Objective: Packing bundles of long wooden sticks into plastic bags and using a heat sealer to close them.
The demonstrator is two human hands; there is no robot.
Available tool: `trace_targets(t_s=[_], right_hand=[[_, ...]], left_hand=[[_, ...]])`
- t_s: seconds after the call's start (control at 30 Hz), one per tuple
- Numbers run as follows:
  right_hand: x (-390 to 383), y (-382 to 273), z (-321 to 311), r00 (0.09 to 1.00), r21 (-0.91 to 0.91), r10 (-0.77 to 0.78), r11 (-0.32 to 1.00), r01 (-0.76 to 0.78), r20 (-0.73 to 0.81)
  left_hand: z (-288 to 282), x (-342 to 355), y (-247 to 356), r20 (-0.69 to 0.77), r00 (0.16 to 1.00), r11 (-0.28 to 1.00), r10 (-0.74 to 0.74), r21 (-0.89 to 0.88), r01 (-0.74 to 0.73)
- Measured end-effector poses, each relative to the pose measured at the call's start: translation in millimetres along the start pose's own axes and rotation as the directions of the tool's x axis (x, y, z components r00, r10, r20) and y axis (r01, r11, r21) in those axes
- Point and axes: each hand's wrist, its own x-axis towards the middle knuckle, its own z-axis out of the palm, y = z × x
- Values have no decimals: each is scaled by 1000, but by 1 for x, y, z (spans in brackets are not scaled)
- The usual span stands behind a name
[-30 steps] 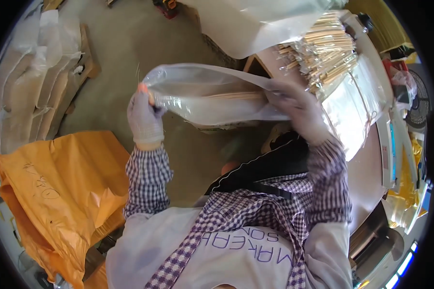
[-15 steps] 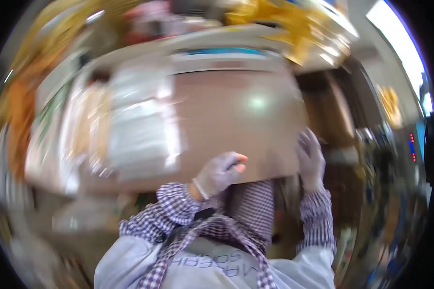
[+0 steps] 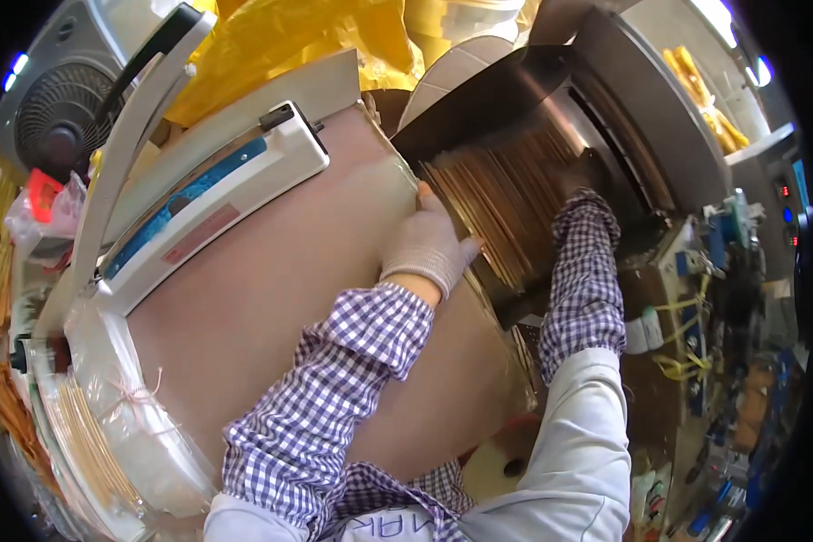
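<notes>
My left hand (image 3: 425, 242), in a pale glove with bare fingertips, lies on the right edge of the brown tabletop (image 3: 280, 280). Its fingers are stretched out and the thumb stands apart, with nothing held. To the right, a dark metal bin (image 3: 619, 113) contains many long, thin brown sticks (image 3: 492, 194) lying side by side. My right hand (image 3: 576, 176) reaches down into this bin, at the right side of the sticks. It is dark and smeared, so its fingers and anything in them cannot be made out.
A white bag sealer (image 3: 217, 217) with a raised lever arm (image 3: 122, 172) stands on the table's far left. Plastic-wrapped bundles of pale sticks (image 3: 95, 443) lie at the near left. A fan (image 3: 63, 117) and yellow plastic sheeting (image 3: 289, 54) are behind. Tools crowd a rack (image 3: 696, 271) at right.
The view has swung right toward the bin. My left hand has gone from above the table's front to its right edge. My right hand has moved from beside the table into the bin.
</notes>
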Motion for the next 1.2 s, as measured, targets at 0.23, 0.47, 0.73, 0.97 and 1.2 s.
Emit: trace_targets(t_s=[0.23, 0.47, 0.73, 0.97, 1.2], right_hand=[[-105, -52, -8, 632, 644, -557, 756, 117, 539], [-168, -75, -41, 244, 867, -832, 475, -152, 498], [-332, -108, -74, 349, 976, -912, 212, -50, 216], [-400, -121, -21, 559, 566, -771, 619, 545, 305], [-436, -163, -31, 625, 602, -657, 719, 349, 422]], left_hand=[[-40, 28, 14, -147, 986, 996, -84, 29, 89], [-35, -32, -18, -463, 874, 628, 150, -638, -446], [-66, -176, -112, -416, 876, 19, 243, -901, -433], [-9, -197, -256, -580, 749, 883, -320, -469, 14], [-36, -217, -261, -301, 902, 470, -308, -873, -131]])
